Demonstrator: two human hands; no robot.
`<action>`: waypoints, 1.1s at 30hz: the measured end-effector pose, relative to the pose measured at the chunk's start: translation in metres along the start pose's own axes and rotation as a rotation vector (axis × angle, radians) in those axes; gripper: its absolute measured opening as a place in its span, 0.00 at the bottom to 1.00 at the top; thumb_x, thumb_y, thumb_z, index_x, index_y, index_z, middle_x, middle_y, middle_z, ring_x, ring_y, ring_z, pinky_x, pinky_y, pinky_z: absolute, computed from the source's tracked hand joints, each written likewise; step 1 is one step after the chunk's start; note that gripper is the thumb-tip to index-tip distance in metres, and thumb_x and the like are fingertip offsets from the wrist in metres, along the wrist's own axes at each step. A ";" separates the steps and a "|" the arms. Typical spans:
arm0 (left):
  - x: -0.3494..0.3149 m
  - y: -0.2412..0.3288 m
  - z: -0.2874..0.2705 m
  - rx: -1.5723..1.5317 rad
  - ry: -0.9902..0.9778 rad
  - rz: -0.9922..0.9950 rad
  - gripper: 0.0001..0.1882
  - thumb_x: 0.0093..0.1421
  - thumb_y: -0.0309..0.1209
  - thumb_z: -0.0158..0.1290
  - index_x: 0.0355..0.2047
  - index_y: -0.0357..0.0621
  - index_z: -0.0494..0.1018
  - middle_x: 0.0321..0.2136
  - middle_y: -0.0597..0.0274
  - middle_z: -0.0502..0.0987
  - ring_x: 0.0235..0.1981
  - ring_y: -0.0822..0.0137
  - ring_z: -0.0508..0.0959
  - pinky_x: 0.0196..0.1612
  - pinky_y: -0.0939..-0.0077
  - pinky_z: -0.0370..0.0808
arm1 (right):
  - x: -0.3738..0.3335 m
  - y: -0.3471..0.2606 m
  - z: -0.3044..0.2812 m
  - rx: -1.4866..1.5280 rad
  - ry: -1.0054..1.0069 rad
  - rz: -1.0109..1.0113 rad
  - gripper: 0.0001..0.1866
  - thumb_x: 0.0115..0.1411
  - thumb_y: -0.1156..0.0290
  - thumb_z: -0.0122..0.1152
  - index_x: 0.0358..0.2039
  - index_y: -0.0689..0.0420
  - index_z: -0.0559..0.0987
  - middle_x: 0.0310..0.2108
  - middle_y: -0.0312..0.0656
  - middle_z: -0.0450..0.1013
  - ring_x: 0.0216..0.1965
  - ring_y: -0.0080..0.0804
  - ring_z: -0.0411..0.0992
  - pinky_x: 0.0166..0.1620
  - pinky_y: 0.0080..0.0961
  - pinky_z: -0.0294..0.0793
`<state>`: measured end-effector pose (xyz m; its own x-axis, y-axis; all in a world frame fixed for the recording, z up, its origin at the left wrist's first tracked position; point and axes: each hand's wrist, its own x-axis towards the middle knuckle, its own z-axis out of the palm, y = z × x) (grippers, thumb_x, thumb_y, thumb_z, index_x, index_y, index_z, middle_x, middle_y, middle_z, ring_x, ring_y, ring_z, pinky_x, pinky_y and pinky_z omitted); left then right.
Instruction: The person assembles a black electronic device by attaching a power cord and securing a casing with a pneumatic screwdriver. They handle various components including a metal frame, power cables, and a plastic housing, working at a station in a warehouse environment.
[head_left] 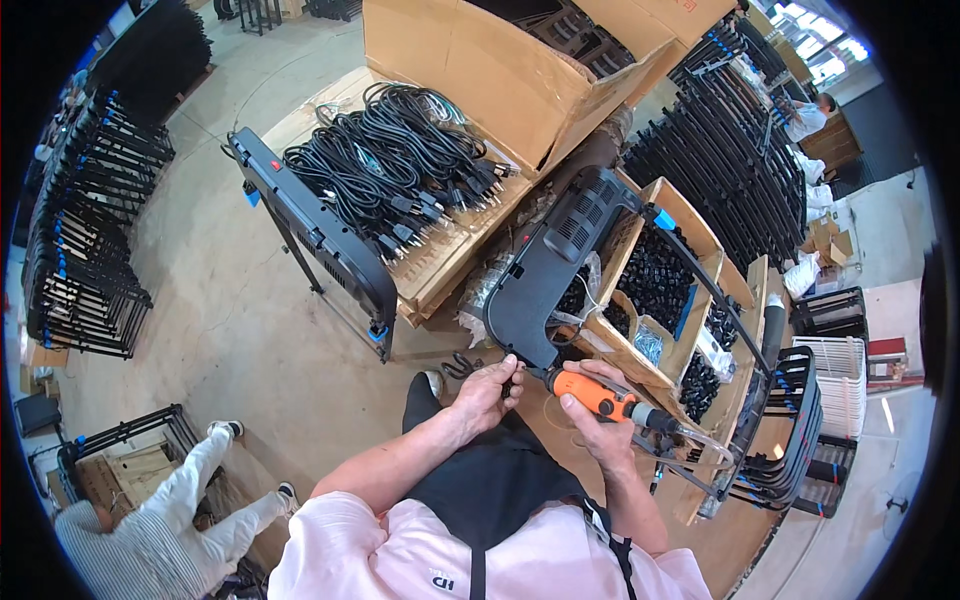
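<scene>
Head view shows lettered shirt, hand gripping driver.

Power tool, 4 o'clock: orange and black; housing, 2 o'clock: plain black; leg clip, 2 o'clock: bright blue; cables, 11 o'clock: black; carton, 12 o'clock: tan; barred stack, 3 o'clock: white; apron, 6 o'clock: black; wearer's shirt, 7 o'clock: pale pink; co-worker's top, 8 o'clock: grey-and-white stripes
</scene>
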<state>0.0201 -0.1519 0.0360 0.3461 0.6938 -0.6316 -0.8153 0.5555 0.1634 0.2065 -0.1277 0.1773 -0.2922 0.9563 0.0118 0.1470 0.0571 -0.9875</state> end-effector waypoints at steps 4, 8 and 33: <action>0.002 0.001 0.004 -0.098 0.028 -0.005 0.13 0.79 0.41 0.51 0.47 0.45 0.76 0.31 0.71 0.75 0.29 0.73 0.72 0.29 0.79 0.69 | 0.002 0.002 0.003 -0.039 -0.013 0.003 0.27 0.62 0.81 0.71 0.60 0.62 0.73 0.56 0.50 0.80 0.59 0.38 0.79 0.64 0.38 0.78; 0.004 0.000 0.004 -0.125 0.007 -0.021 0.13 0.79 0.40 0.50 0.49 0.45 0.75 0.31 0.70 0.75 0.29 0.73 0.72 0.30 0.79 0.70 | 0.002 0.004 0.003 -0.058 -0.026 0.004 0.27 0.62 0.80 0.72 0.60 0.62 0.73 0.56 0.49 0.80 0.59 0.37 0.79 0.64 0.38 0.77; -0.001 0.005 -0.027 0.147 -0.119 -0.065 0.18 0.82 0.39 0.42 0.52 0.41 0.76 0.37 0.63 0.82 0.33 0.69 0.81 0.38 0.71 0.79 | 0.049 0.010 0.045 -0.284 -0.153 -0.043 0.19 0.62 0.78 0.72 0.53 0.62 0.79 0.55 0.48 0.81 0.54 0.32 0.80 0.58 0.31 0.80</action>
<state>0.0028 -0.1623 0.0171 0.4550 0.6988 -0.5519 -0.7158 0.6557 0.2401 0.1515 -0.0928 0.1608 -0.4397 0.8981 0.0074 0.3828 0.1949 -0.9030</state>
